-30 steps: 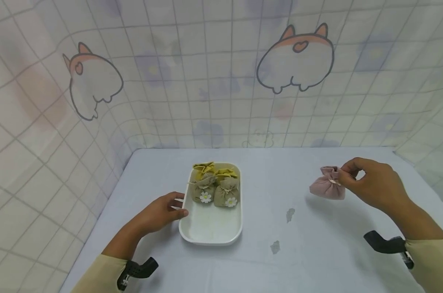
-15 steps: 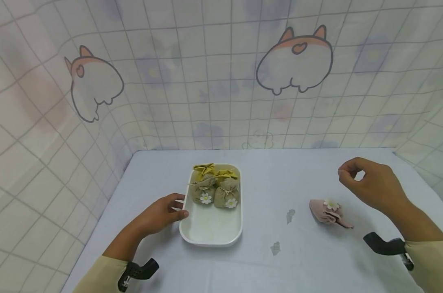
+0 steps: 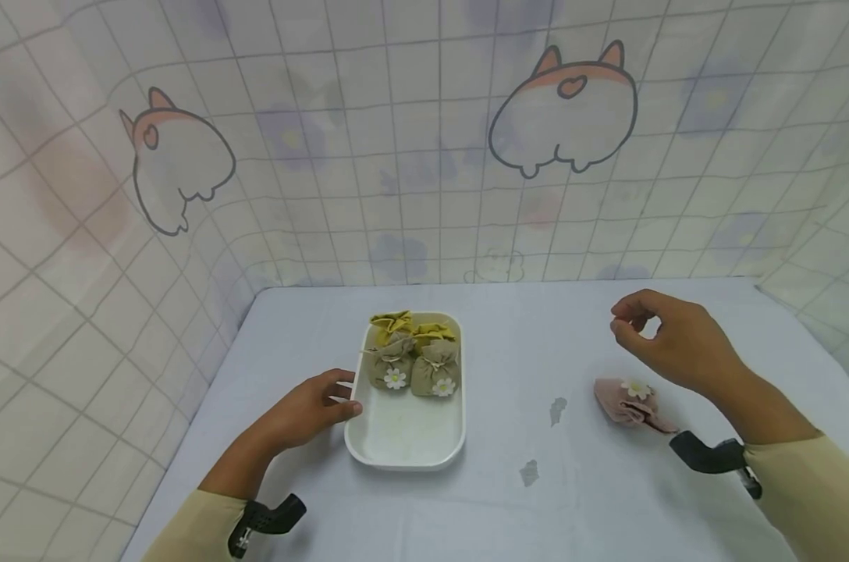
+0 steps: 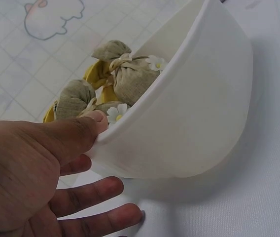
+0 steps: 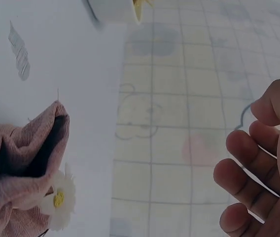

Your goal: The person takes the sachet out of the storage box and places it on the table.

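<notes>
A white tray (image 3: pixel 405 453) stands left of centre on the table in the head view. In it are two beige drawstring pouches (image 3: pixel 435 368) with white daisies, with yellow pouches (image 3: pixel 392 320) partly hidden behind them. My left hand (image 3: pixel 319 410) pinches the tray's left rim, thumb over the edge; two fingers stand free of the wall in the left wrist view. A pink pouch (image 3: pixel 624 402) with a white daisy lies tipped over on the table at right. Above it hovers my right hand (image 3: pixel 677 339), fingers loosely curled around nothing and apart from the pouch.
The table has a white cloth (image 3: pixel 481 515) with two grey patches (image 3: pixel 529 472) between tray and pink pouch. A checked curtain (image 3: pixel 410 156) with cartoon animal prints hangs behind and at the sides. Each forearm wears a black camera mount (image 3: pixel 708 453).
My right hand has let go of the pink pouch, which dropped onto the table and tipped over. That hand then moved left and slightly up. The left hand stays at the tray.
</notes>
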`<control>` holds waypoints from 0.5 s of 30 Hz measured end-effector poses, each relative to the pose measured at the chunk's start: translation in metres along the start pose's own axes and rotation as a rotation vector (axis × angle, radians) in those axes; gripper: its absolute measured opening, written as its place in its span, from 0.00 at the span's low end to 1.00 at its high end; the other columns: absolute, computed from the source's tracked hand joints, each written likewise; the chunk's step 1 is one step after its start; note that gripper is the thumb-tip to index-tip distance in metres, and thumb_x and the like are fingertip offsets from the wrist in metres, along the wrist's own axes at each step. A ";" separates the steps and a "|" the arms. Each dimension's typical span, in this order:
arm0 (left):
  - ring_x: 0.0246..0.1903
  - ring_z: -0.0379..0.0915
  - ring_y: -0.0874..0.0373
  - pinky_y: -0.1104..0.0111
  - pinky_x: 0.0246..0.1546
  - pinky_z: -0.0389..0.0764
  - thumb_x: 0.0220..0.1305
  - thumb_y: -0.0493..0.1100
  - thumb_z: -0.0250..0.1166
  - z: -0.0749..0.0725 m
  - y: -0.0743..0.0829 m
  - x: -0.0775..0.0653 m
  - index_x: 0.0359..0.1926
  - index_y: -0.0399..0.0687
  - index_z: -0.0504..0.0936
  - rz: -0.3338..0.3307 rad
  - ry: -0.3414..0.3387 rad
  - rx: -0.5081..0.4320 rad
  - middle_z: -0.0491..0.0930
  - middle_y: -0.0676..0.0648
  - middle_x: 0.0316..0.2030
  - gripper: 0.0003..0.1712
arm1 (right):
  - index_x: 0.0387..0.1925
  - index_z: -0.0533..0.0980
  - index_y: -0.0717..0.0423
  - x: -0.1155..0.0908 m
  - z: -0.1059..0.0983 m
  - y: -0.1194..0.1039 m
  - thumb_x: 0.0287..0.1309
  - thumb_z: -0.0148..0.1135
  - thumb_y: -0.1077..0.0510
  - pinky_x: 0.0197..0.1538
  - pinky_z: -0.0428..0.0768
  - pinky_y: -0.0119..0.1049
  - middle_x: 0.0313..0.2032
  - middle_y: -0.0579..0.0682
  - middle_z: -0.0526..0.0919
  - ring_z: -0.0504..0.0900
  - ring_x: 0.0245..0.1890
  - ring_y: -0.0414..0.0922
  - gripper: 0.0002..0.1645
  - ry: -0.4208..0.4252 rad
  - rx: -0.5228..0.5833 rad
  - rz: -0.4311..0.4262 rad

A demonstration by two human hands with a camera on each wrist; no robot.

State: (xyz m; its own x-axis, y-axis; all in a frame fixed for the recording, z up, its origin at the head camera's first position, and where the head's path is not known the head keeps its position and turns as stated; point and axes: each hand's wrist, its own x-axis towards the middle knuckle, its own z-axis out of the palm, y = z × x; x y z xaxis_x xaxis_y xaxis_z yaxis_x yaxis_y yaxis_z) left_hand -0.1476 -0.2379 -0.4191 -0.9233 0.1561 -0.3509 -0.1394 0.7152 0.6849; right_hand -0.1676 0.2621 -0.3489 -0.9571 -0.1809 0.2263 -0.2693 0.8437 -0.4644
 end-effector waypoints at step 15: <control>0.58 0.78 0.45 0.43 0.56 0.77 0.67 0.51 0.71 0.000 0.001 0.001 0.71 0.50 0.72 -0.020 -0.003 -0.001 0.81 0.43 0.58 0.35 | 0.53 0.80 0.51 0.016 0.014 -0.027 0.66 0.66 0.52 0.43 0.77 0.48 0.39 0.46 0.84 0.80 0.41 0.47 0.16 -0.083 0.007 -0.096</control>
State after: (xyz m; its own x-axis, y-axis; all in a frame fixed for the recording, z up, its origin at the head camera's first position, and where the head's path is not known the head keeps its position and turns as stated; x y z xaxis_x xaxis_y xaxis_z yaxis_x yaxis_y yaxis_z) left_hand -0.1483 -0.2373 -0.4189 -0.9193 0.1436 -0.3665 -0.1584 0.7174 0.6784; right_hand -0.1771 0.2295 -0.3450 -0.9325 -0.3019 0.1982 -0.3602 0.8171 -0.4502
